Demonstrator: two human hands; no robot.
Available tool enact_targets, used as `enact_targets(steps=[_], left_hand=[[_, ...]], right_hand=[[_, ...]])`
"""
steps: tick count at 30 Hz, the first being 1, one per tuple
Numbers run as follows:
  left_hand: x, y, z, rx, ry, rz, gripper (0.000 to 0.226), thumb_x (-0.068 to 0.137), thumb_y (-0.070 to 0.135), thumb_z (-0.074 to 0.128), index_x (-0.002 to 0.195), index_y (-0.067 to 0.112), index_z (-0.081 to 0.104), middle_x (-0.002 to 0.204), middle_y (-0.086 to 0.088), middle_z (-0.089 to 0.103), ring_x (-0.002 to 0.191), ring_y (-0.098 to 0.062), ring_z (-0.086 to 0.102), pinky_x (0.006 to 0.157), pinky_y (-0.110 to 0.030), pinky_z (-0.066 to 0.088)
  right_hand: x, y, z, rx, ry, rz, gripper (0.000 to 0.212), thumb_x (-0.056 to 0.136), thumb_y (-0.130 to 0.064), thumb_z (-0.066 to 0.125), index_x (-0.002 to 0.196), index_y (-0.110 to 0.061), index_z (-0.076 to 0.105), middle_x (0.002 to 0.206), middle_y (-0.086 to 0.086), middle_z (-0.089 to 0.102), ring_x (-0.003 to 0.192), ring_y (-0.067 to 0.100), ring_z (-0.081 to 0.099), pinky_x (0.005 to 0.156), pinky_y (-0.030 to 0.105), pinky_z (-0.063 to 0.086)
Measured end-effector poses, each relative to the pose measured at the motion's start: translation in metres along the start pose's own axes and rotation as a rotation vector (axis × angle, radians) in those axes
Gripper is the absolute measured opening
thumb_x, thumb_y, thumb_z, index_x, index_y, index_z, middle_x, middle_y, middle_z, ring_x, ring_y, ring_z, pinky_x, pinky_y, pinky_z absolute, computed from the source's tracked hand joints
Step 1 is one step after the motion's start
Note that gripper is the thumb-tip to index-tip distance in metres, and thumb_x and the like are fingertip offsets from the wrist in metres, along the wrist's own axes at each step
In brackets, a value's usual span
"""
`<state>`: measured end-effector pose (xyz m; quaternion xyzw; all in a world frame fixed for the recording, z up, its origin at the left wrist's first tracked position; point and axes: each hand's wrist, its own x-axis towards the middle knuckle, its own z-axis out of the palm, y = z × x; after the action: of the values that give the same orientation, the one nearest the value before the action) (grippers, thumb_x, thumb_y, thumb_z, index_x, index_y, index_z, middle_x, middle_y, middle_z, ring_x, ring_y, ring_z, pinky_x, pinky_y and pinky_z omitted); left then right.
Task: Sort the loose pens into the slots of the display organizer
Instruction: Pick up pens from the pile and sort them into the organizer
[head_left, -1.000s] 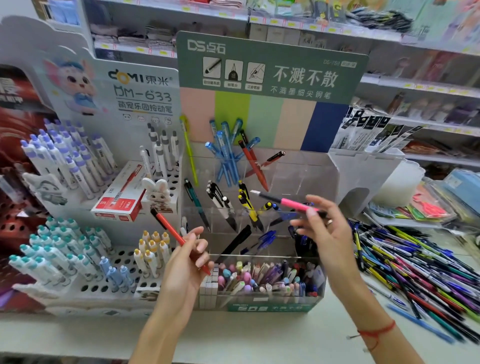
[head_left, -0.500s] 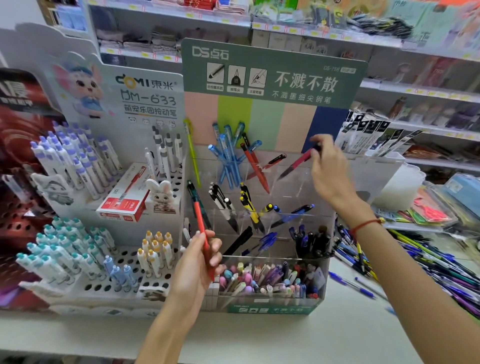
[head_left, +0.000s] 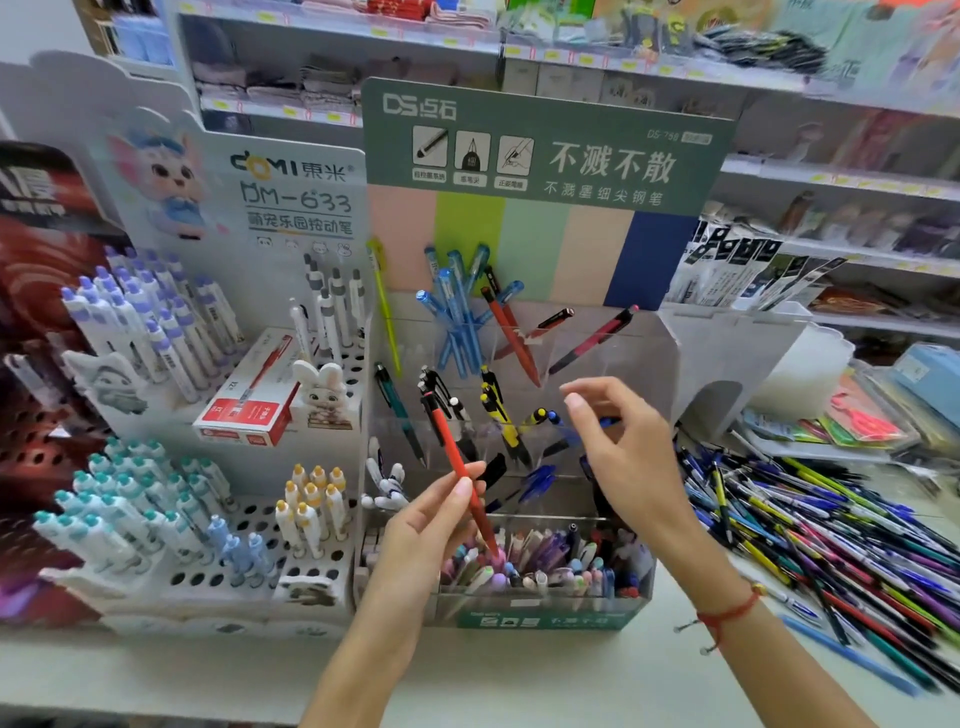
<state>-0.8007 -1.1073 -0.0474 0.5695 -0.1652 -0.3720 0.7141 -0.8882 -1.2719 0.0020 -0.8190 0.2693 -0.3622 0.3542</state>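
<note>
At left, our left hand (head_left: 426, 525) pinches a red pen (head_left: 457, 467) between thumb and fingertips, its clip end now raised over the middle row of the display organizer (head_left: 665, 364), steeper than a second ago. In the top row, the pink-and-black pen (head_left: 592, 340) that our right hand carried a second ago now leans in its slot. Our right hand (head_left: 618, 457) has let go and drawn back toward the middle tier, fingers apart and loosely bent, holding nothing. At right, the pile of loose pens (head_left: 831, 545) lies on the counter; much sorting remains.
</note>
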Motion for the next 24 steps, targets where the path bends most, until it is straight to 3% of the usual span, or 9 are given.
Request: enact_targets(steps=[2, 4, 8, 12, 15, 17, 19, 21, 24], left_hand=[[0.003, 0.001, 0.008, 0.116, -0.014, 0.054, 0.021, 0.089, 0.027, 0.059, 0.105, 0.03, 0.073, 0.093, 0.007, 0.074, 0.088, 0.0, 0.067, 0.068, -0.013, 0.05], [0.007, 0.001, 0.016, 0.236, -0.051, 0.096, 0.02, 0.092, 0.022, 0.06, 0.106, 0.029, 0.072, 0.089, 0.01, 0.073, 0.079, 0.0, 0.066, 0.057, -0.013, 0.049], [0.017, -0.004, 0.026, 0.405, -0.096, 0.201, 0.022, 0.092, 0.029, 0.06, 0.106, 0.043, 0.069, 0.097, 0.006, 0.07, 0.079, -0.024, 0.066, 0.066, -0.03, 0.057], [0.028, 0.004, 0.034, 0.638, -0.156, 0.412, 0.024, 0.091, 0.037, 0.056, 0.112, 0.047, 0.063, 0.096, 0.02, 0.064, 0.096, -0.003, 0.057, 0.083, -0.025, 0.047], [0.035, 0.014, 0.041, 0.708, -0.105, 0.504, 0.034, 0.092, 0.038, 0.056, 0.126, 0.041, 0.056, 0.114, 0.027, 0.057, 0.114, 0.007, 0.047, 0.095, -0.017, 0.039], [0.048, 0.015, 0.036, 0.945, 0.086, 0.646, 0.049, 0.092, 0.041, 0.056, 0.138, 0.033, 0.045, 0.136, 0.02, 0.044, 0.131, 0.003, 0.032, 0.111, -0.024, 0.027], [0.065, 0.012, 0.021, 1.206, 0.276, 0.755, 0.058, 0.091, 0.042, 0.055, 0.143, 0.022, 0.04, 0.146, 0.002, 0.039, 0.14, -0.013, 0.025, 0.119, -0.037, 0.017], [0.078, 0.006, 0.003, 1.36, 0.294, 0.715, 0.058, 0.092, 0.039, 0.058, 0.144, 0.019, 0.04, 0.147, -0.005, 0.041, 0.143, -0.022, 0.025, 0.119, -0.044, 0.015], [0.085, -0.004, -0.013, 1.482, 0.211, 0.663, 0.052, 0.087, 0.029, 0.066, 0.136, 0.018, 0.05, 0.135, -0.005, 0.055, 0.143, -0.026, 0.028, 0.113, -0.048, 0.029]], right_hand=[[-0.018, -0.005, 0.003, 0.133, -0.165, 0.079, 0.012, 0.093, -0.031, 0.058, 0.102, -0.032, 0.065, 0.09, -0.017, 0.067, 0.082, 0.003, 0.063, 0.07, 0.016, 0.049], [-0.027, -0.01, 0.001, 0.219, -0.227, 0.074, 0.017, 0.09, -0.034, 0.06, 0.106, -0.037, 0.063, 0.092, -0.018, 0.068, 0.079, 0.005, 0.065, 0.069, 0.016, 0.05], [-0.03, -0.015, -0.009, 0.229, -0.183, 0.024, 0.025, 0.087, -0.019, 0.067, 0.107, -0.033, 0.061, 0.089, -0.013, 0.069, 0.083, 0.006, 0.067, 0.073, 0.017, 0.053], [-0.023, -0.009, -0.016, 0.29, -0.11, 0.039, 0.028, 0.087, -0.018, 0.068, 0.112, -0.025, 0.058, 0.09, -0.004, 0.068, 0.082, 0.012, 0.069, 0.067, 0.022, 0.054], [-0.013, -0.014, -0.018, 0.339, 0.052, -0.036, 0.026, 0.09, -0.011, 0.062, 0.113, -0.021, 0.056, 0.09, -0.001, 0.069, 0.082, 0.015, 0.07, 0.071, 0.024, 0.055], [0.005, -0.021, -0.022, 0.347, 0.252, -0.125, 0.026, 0.094, -0.008, 0.056, 0.117, -0.018, 0.05, 0.094, 0.002, 0.068, 0.083, 0.015, 0.07, 0.074, 0.025, 0.056], [0.029, -0.03, -0.024, 0.325, 0.408, -0.23, 0.027, 0.097, -0.007, 0.053, 0.122, -0.014, 0.044, 0.097, 0.001, 0.066, 0.084, 0.014, 0.07, 0.076, 0.025, 0.056], [0.055, -0.038, -0.021, 0.279, 0.483, -0.324, 0.028, 0.098, -0.009, 0.052, 0.124, -0.011, 0.043, 0.098, -0.001, 0.064, 0.085, 0.015, 0.069, 0.075, 0.025, 0.056], [0.087, -0.038, -0.005, 0.072, 0.466, -0.428, 0.029, 0.098, -0.012, 0.053, 0.125, -0.003, 0.047, 0.096, 0.0, 0.063, 0.081, 0.015, 0.067, 0.069, 0.03, 0.059]])
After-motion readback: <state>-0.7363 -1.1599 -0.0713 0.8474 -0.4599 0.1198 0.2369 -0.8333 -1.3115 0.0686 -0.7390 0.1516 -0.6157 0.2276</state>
